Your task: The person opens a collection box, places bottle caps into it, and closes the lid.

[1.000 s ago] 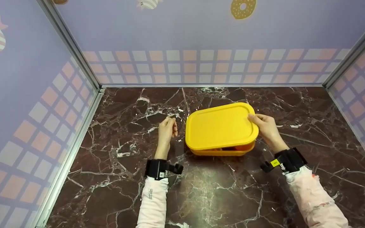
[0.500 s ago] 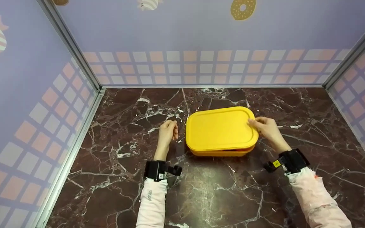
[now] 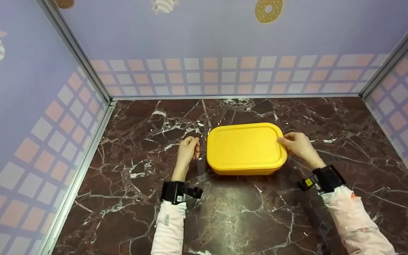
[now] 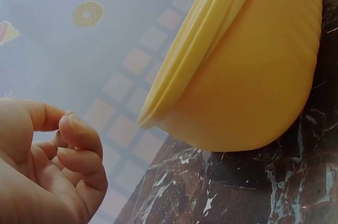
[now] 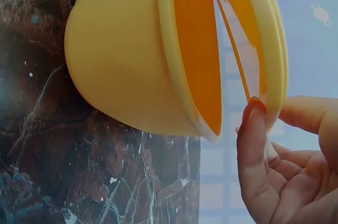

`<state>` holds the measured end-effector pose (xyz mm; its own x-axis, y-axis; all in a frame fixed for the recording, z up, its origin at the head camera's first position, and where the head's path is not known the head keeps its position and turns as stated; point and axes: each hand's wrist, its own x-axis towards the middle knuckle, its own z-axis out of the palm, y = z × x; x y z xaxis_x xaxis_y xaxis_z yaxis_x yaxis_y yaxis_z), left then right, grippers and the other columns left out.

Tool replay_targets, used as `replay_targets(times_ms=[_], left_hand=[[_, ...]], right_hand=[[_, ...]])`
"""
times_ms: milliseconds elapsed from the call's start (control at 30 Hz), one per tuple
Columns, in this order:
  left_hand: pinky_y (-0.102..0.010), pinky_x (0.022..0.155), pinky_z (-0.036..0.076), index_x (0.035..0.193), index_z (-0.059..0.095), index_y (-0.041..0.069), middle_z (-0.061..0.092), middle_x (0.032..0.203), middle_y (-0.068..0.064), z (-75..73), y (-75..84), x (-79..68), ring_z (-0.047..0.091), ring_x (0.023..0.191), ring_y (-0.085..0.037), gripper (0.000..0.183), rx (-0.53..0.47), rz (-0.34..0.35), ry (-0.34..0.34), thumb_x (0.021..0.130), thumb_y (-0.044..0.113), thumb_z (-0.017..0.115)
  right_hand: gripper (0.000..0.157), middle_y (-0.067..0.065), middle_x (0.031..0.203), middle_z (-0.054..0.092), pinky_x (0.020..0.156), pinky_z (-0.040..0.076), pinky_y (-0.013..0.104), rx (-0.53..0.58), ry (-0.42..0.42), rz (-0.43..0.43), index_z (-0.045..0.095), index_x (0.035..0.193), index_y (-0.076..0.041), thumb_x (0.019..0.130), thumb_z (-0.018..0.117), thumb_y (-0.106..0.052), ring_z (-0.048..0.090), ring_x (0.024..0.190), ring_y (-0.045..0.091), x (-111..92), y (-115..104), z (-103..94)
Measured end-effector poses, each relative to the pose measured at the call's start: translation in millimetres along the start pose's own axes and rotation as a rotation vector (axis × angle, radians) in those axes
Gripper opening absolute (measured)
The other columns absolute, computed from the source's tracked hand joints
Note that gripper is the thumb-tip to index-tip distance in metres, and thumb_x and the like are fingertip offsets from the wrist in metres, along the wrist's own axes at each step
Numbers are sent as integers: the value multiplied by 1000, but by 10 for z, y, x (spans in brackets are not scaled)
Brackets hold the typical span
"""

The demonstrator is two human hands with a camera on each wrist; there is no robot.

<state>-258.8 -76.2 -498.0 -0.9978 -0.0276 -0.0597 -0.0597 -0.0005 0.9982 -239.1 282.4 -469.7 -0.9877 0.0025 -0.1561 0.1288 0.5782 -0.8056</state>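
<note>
A yellow rectangular box [image 5: 116, 55] stands on the marble surface, and its yellow lid [image 3: 244, 146] lies over the top. At the right end the lid's edge [image 5: 274, 49] is raised, with a wedge-shaped gap above the box rim in the right wrist view. My right hand [image 3: 299, 146] pinches that raised edge between thumb and fingers. Toward the left end, lid and rim come close together in the left wrist view. My left hand [image 3: 187, 153] stays just left of the box with loosely curled fingers [image 4: 87, 166], holding nothing. The box's contents are hidden.
The dark red marble tabletop [image 3: 126, 205] has white veins. Lilac panels with a checked pattern, such as the back wall [image 3: 204, 39], enclose it at the back and both sides. Black camera bands [image 3: 173, 192] sit on both wrists.
The right hand has lowered the lid's right end toward the box, so the gap seen at the front in the head view has closed up. The left hand has barely moved.
</note>
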Motion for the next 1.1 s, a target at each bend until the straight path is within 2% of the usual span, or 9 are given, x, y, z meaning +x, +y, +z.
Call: replay_targets(times_ms=[200,300,433,500,567,667,733,900,1100], left_hand=[[-21,35,32,73,51,-6,46,53,-5,-49,-19,-3,42,36,-11,26,-7,2,26,90,13,49],[-20,34,31,76,50,-10,46,54,-7,-62,67,-58,42,36,-12,27,-23,-19,20,91,12,48],[-19,34,31,75,50,-10,46,54,-8,-45,51,-52,41,36,-12,26,-30,-29,17,91,11,48],[-19,34,30,74,50,-7,46,54,-6,-41,-36,-8,41,36,-11,26,-32,-24,20,91,13,49],[-19,33,30,73,50,-5,46,54,-6,-35,-38,-7,41,35,-12,25,-28,-25,21,91,13,49],[-20,34,30,77,50,-10,46,54,-6,-35,-37,-3,41,35,-11,27,-12,-20,25,91,13,49],[-21,34,30,79,50,-12,46,54,-6,-38,-42,3,41,35,-11,28,4,-11,27,91,13,49],[-23,34,30,74,51,-7,47,54,-6,-44,-71,17,41,35,-11,26,36,-16,19,91,14,49],[-23,34,30,77,51,-10,47,54,-7,-26,-63,42,40,35,-11,27,43,-15,2,90,14,50]], right_hand=[[43,15,79,60,56,50,37,-49,6,-7,56,108,9,88,58,-28,58,58,19,24,-8,18],[42,14,79,61,57,50,41,-70,18,-20,57,107,8,86,61,-29,59,58,19,38,-19,24],[40,15,81,61,59,50,41,-62,25,-19,57,104,8,85,63,-26,59,59,18,41,-14,26],[38,16,81,61,60,50,42,-61,19,-13,57,104,9,85,63,-24,60,61,20,34,5,31],[36,16,80,61,60,50,42,-69,14,-7,56,104,9,86,62,-21,61,62,24,23,23,37],[35,15,76,61,59,50,43,-97,23,-18,57,102,10,86,62,-20,61,62,28,16,43,42],[33,15,74,61,58,50,43,-100,38,-28,58,100,9,85,63,-20,61,61,27,19,49,42],[30,15,75,61,58,51,41,-65,61,-21,59,98,8,86,62,-20,60,58,20,18,67,24],[26,15,76,61,58,51,39,-68,90,-31,60,97,5,89,58,-19,61,60,22,1,86,-13]])
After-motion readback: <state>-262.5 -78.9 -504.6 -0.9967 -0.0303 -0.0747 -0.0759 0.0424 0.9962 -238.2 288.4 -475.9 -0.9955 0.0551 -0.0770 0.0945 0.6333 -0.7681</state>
